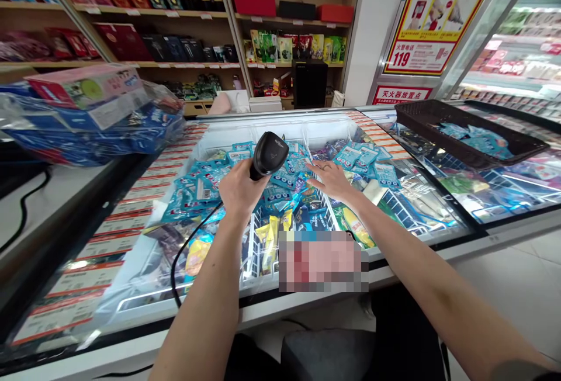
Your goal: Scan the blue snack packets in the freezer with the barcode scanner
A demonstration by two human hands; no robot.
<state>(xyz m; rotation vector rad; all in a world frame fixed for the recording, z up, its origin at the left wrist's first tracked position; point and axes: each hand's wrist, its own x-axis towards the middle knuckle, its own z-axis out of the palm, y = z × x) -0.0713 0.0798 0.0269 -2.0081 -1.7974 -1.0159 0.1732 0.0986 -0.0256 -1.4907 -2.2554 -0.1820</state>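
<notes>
My left hand (pixel 240 189) is wrapped around the handle of a black corded barcode scanner (pixel 270 153), held above the chest freezer. Its cord (pixel 174 270) hangs down beside my left forearm. My right hand (pixel 332 180) reaches over the freezer with fingers spread, near several blue ice cream packets (pixel 363 158). Whether its fingertips touch a packet I cannot tell. More blue packets (pixel 190 193) lie heaped to the left of the scanner. Yellow packets (pixel 274 232) sit lower, between white wire dividers (pixel 253 246).
A dark brown basket (pixel 473 150) with blue packets stands on the freezer's right. Plastic-wrapped boxes (pixel 87 112) are stacked at left. Price labels (pixel 118 223) line the glass. A blurred pinkish item (pixel 324 261) lies at the front edge. Stocked shelves (pixel 175 13) stand behind.
</notes>
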